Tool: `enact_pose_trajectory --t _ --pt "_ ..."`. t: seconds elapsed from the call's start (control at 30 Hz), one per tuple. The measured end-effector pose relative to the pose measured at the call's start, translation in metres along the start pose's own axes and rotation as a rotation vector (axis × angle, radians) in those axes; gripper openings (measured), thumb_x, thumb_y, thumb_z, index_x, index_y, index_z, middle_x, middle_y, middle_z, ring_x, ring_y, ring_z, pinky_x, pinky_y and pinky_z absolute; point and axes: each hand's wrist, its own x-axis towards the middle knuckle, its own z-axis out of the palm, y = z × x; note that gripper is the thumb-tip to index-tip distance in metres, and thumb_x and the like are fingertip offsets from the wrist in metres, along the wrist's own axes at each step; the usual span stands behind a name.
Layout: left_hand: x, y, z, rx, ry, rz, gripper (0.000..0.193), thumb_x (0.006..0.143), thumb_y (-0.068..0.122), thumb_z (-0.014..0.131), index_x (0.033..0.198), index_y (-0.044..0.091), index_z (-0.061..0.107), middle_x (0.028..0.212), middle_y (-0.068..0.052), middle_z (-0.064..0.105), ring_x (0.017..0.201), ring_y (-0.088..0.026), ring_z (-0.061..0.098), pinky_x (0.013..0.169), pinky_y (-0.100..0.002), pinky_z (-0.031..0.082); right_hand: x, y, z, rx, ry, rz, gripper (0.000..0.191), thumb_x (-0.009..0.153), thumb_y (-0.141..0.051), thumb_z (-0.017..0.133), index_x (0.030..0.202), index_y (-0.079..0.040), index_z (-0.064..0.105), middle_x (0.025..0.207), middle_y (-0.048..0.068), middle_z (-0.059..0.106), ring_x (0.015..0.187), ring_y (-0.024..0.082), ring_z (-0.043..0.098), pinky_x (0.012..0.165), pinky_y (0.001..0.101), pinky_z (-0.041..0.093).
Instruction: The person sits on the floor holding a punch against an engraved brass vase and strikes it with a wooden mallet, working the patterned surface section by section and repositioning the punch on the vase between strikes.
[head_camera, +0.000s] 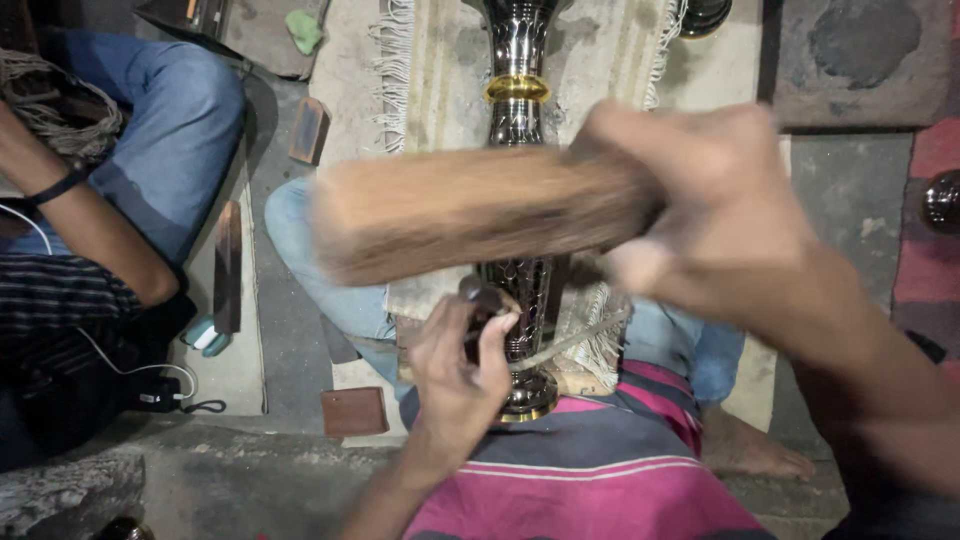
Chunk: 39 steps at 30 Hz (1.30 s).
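Right hand: the right hand (700, 200) has its fingers clamped around one end of a wooden mallet block (470, 210), which is blurred and raised above the left fingers.
Left hand: the left hand (460, 365) pinches a small dark punch tool (480, 295) between thumb and fingertips.
Metal vase: the engraved vase (518, 100) lies just beyond the left fingers, on a fringed cloth (420, 70).
Progress: a pattern already shows on the vase body; I judge that engraving is partly done, but how much is left I cannot tell.
Nearby: another person's arm (90, 230) is well apart, to the left.
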Motion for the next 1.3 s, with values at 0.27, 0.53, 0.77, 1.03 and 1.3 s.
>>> enact_pose_trajectory --t 0.27,0.53,0.77,1.03,1.3 --pt "-0.01 -0.002 0.006 0.068 0.132 0.032 0.017 0.091 0.007 0.077 0.102 -0.002 0.069 0.089 -0.015 0.077 0.078 -0.024 0.078 0.07 -0.034 0.06 0.022 -0.031 -0.002 -0.329 -0.175 -0.103 0.038 0.069 -0.024 0.075 0.104 -0.021 0.06 0.079 0.004 0.067 0.068 0.026 0.069 0.054 0.0418 0.053" --pt "0.014 0.008 -0.008 -0.12 -0.092 0.079 0.023 0.098 0.007 0.07 0.118 -0.003 0.066 0.104 -0.017 0.074 0.089 -0.027 0.077 0.078 -0.034 0.063 -0.026 0.003 0.002 -0.191 0.04 -0.022 0.053 0.06 -0.019 0.073 0.11 -0.01 0.062 0.086 0.011 0.067 0.081 0.033 0.068 0.069 0.0472 0.049" --pt "0.071 0.023 -0.033 0.011 -0.629 0.375 0.031 0.096 0.006 0.067 0.126 0.0 0.061 0.106 -0.018 0.069 0.095 -0.038 0.064 0.082 -0.046 0.051 -0.079 0.033 0.048 0.274 0.256 0.344 0.028 0.077 -0.01 0.075 0.101 -0.001 0.066 0.079 0.013 0.066 0.068 0.021 0.069 0.062 0.0322 0.05" --pt "0.089 0.033 -0.032 0.058 -0.795 0.355 0.034 0.093 0.006 0.066 0.127 0.006 0.062 0.092 -0.016 0.066 0.092 -0.037 0.064 0.078 -0.048 0.049 -0.144 0.04 0.096 0.59 0.44 0.561 0.018 0.086 0.001 0.082 0.097 0.002 0.069 0.088 0.007 0.071 0.077 0.01 0.065 0.074 0.0263 0.053" --pt "0.093 0.033 -0.028 0.093 -0.886 0.39 0.056 0.077 -0.003 0.062 0.132 0.01 0.062 0.088 -0.006 0.072 0.087 -0.033 0.061 0.074 -0.045 0.05 -0.168 0.034 0.125 0.89 0.559 0.603 0.025 0.078 0.001 0.08 0.096 0.001 0.063 0.091 0.004 0.067 0.082 0.009 0.064 0.08 0.0258 0.054"
